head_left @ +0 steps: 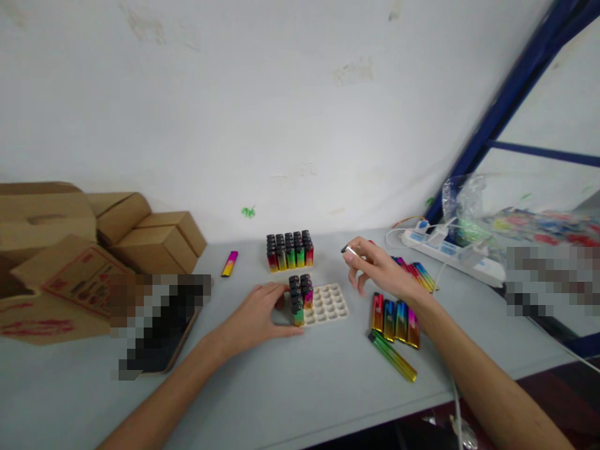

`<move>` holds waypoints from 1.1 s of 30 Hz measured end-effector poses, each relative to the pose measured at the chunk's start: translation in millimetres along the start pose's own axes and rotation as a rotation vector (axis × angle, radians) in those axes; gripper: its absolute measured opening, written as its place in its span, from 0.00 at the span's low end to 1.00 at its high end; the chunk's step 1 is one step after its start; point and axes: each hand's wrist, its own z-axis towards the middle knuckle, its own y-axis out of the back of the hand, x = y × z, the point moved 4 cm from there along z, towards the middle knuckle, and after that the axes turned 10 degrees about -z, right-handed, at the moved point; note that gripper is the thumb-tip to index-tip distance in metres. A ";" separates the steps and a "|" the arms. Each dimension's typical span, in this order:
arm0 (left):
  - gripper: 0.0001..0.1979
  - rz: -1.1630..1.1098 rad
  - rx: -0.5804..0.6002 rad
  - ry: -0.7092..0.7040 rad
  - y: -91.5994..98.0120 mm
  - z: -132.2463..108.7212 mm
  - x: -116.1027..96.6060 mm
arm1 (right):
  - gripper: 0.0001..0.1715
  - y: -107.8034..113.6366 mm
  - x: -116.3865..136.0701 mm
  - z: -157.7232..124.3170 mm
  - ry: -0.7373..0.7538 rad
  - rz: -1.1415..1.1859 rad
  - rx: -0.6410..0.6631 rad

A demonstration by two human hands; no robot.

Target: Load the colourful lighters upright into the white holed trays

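A white slotted tray [330,304] lies on the grey table [300,387], with several rainbow lighters [300,297] standing in its left end. My left hand [260,315] rests flat against the tray's left side, its fingers touching the lighters. My right hand [377,269] hovers just right of the tray and pinches one lighter [350,250] by its dark cap. A full block of upright lighters [289,250] stands behind the tray. Loose lighters [396,320] lie flat under my right wrist, with more lighters [419,274] behind the hand.
Cardboard boxes [94,250] pile up at the left. A single pink-yellow lighter [229,263] lies near them. A white power strip [452,251] with plugs and a plastic bag [473,206] sit at the right, by a blue frame [506,94].
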 end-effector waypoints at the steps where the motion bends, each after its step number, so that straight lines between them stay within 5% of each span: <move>1: 0.30 0.004 0.005 0.004 0.0 0.0 -0.1 | 0.22 -3.3 -0.2 0.2 0.002 0.012 0.006; 8: 0.30 0.004 0.007 -0.010 0.1 0.2 1.1 | 0.22 -16.3 -1.4 3.5 0.037 -0.017 -0.022; 18: 0.29 -0.018 -0.021 -0.021 0.9 -0.2 1.0 | 0.33 -14.6 -2.8 5.0 0.024 -0.433 -0.379; 25: 0.29 -0.012 -0.028 -0.003 1.0 -0.1 1.3 | 0.24 -13.3 0.1 4.7 0.026 -0.451 -0.419; 33: 0.29 -0.012 -0.016 -0.009 1.1 -0.6 1.2 | 0.27 -14.0 -4.9 5.5 0.019 -0.378 -0.363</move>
